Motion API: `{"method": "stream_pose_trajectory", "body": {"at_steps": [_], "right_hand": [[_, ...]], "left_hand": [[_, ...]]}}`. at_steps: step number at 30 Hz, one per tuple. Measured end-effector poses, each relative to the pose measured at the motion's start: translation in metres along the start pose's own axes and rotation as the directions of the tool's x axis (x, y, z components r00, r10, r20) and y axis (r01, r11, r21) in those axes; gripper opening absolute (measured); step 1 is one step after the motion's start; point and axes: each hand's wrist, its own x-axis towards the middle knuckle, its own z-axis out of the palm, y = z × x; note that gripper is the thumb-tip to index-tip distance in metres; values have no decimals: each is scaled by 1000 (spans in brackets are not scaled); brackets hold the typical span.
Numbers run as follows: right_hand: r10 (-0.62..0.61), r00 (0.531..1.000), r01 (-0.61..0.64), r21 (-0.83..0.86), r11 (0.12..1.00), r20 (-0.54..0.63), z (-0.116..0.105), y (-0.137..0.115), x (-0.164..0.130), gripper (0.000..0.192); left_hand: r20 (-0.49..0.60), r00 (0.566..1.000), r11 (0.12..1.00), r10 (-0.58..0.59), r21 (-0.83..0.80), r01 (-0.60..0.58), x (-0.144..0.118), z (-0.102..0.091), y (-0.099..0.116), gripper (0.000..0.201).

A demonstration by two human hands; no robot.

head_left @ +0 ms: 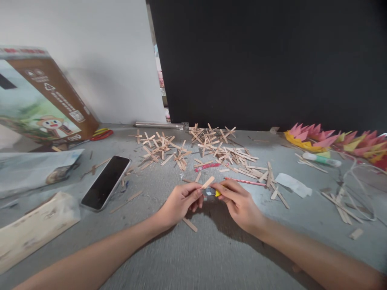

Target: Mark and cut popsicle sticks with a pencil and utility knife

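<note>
My left hand (180, 202) pinches a short wooden craft stick (208, 182) by its lower end, the stick tilted up to the right. My right hand (237, 201) meets it from the right, holding a small yellow-tipped object (217, 193) against the stick's base; what it is I cannot make out. Both hands hover just above the grey table (211, 249). Another loose stick (190, 224) lies under my left wrist. A pink pencil (245, 182) lies just behind my right hand.
Piles of crossed wooden sticks (163, 148) and loose sticks (236, 157) cover the far middle. A black phone (105, 182) lies at the left, with a cardboard box (45, 100) and packets behind. Pink-and-yellow paper flowers (314, 139), a glue tube (322, 159) and a white cable (359, 177) sit at the right.
</note>
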Motion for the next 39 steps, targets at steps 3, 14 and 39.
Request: {"method": "stream_pose_trajectory", "body": {"at_steps": [3, 14, 39], "right_hand": [[3, 1000, -3, 6, 1000, -5, 0, -1, 2, 44], [-26, 1000, 26, 5, 1000, -7, 0, -2, 2, 50], [-57, 998, 57, -3, 998, 6, -2, -2, -2, 57]], "left_hand": [[-24, 1000, 1000, -7, -29, 6, -1, 0, 0, 44], [0, 1000, 1000, 6, -22, -6, -3, -2, -2, 41], [10, 1000, 999, 12, 40, -12, -6, 0, 0, 40]]}}
